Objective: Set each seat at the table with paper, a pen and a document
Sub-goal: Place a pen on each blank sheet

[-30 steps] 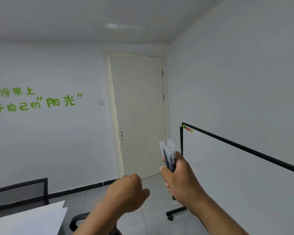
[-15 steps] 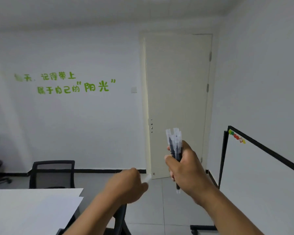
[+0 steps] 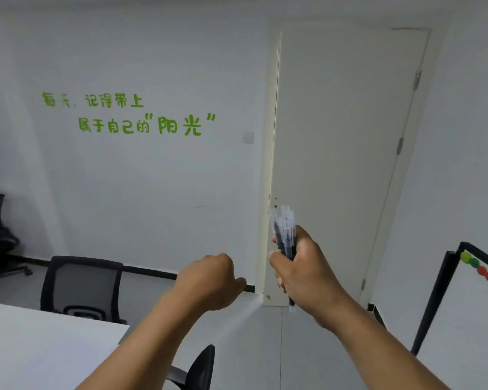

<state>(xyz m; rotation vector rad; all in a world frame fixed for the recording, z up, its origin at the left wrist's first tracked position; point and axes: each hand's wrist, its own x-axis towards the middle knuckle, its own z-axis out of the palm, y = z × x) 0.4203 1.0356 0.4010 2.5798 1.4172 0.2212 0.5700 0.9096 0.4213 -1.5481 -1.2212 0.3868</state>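
While the view faces the far wall, the door stands closed and is the largest item ahead. Below and to the left, the surface shows only its white corner; no paper or document can be made out on the visible part. One chair stands at the far edge of that corner, and the back of a second chair shows near the lower edge of the view. At the right, a whiteboard leans in, with coloured magnets at its upper corner.

The right hand is wrapped around a bundle of pens, held upright, caps uppermost, well clear of the surface. This grip probably keeps the supply together for dealing out singly. The left hand is curled, knuckles up; whether it pinches a single pen cannot be told. Judged from this, pen distribution is the step in hand, with the seats in view not yet served.
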